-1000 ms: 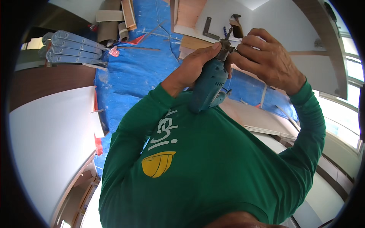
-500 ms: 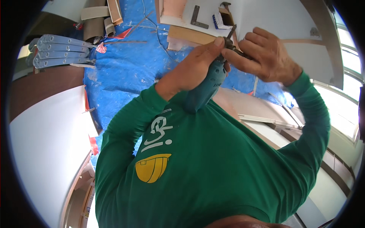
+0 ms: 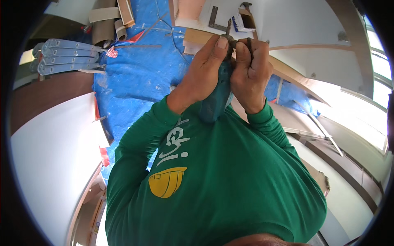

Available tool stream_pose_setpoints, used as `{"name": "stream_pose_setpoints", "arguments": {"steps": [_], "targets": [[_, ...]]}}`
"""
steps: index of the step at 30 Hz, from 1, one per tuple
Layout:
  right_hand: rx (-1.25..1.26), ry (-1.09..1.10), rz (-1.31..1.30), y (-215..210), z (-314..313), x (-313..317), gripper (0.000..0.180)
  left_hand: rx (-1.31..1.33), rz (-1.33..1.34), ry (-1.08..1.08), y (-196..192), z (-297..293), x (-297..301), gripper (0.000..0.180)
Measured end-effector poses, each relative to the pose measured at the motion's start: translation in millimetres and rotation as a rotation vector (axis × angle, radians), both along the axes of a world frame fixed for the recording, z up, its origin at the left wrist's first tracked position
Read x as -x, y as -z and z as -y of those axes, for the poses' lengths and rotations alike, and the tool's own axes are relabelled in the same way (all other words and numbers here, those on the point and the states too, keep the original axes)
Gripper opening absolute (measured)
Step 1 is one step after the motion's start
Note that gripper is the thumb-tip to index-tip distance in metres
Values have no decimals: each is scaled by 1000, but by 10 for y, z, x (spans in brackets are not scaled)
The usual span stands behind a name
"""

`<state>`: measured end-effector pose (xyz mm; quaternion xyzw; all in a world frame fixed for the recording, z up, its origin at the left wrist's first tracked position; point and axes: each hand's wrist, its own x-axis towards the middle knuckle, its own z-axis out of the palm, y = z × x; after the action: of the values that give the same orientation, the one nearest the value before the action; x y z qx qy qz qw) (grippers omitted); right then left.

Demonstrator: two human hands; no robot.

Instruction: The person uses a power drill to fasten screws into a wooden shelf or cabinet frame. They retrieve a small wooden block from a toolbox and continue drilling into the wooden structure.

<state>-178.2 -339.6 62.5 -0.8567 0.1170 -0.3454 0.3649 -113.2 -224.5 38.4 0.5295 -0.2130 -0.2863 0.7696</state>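
Note:
A teal power drill (image 3: 213, 104) rests its rear end against my chest, its nose pointing away from me. My left hand (image 3: 199, 78) is closed around the front of the drill, with the thumb on the metal chuck (image 3: 230, 40). From the chuck a drill bit (image 3: 228, 28) sticks out. Right beside it, my right hand (image 3: 251, 80) grips a dark chuck key (image 3: 249, 43) between thumb and fingers, its head at the chuck. Whether the key's teeth are seated is hidden by the fingers.
A white board surface (image 3: 291, 24) ahead bears a metal square (image 3: 213, 18), a small open box (image 3: 245, 21) and a hammer (image 3: 246, 5). Blue sheeting (image 3: 135, 78) covers the floor. A folded metal ladder (image 3: 69, 56) and cardboard tubes (image 3: 102, 30) lie at the left.
My right hand has swung inward and turned, its wrist now lower and closer to the drill. The drill's nose has shifted slightly left. Both hands keep their grip.

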Motion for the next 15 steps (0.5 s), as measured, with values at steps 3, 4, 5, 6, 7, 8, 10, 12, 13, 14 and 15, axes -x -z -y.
{"name": "stream_pose_setpoints", "arguments": {"steps": [3,4,5,6,7,8,10,12,13,14,15], "targets": [[-46,-42,-94,-21,40,-39,12,14,-97,17,55,-14,-44,52],[-48,-69,-138,-49,95,-33,13,28,-176,32,85,-9,-54,52],[-122,-96,-161,-102,144,-42,15,43,-255,38,112,0,-77,51],[-195,-125,-182,-162,190,-54,16,74,-301,55,119,-8,-93,50],[-267,-155,-211,-189,212,-36,17,107,-355,70,122,-27,-73,48],[-357,-158,-185,-160,214,-18,18,139,-409,85,133,-43,-58,47],[-534,-175,-128,-88,220,-14,20,124,-300,29,235,6,-44,43],[-363,-194,-237,-190,248,-26,17,97,-251,-7,289,-1,-50,41],[-277,-196,-289,-230,279,-6,16,74,-258,-4,285,-15,-37,40],[-224,-249,-220,-223,321,11,14,52,-265,-2,265,-26,-24,40],[-170,-301,-151,-205,375,26,13,63,-265,0,224,-33,-4,39]]}}
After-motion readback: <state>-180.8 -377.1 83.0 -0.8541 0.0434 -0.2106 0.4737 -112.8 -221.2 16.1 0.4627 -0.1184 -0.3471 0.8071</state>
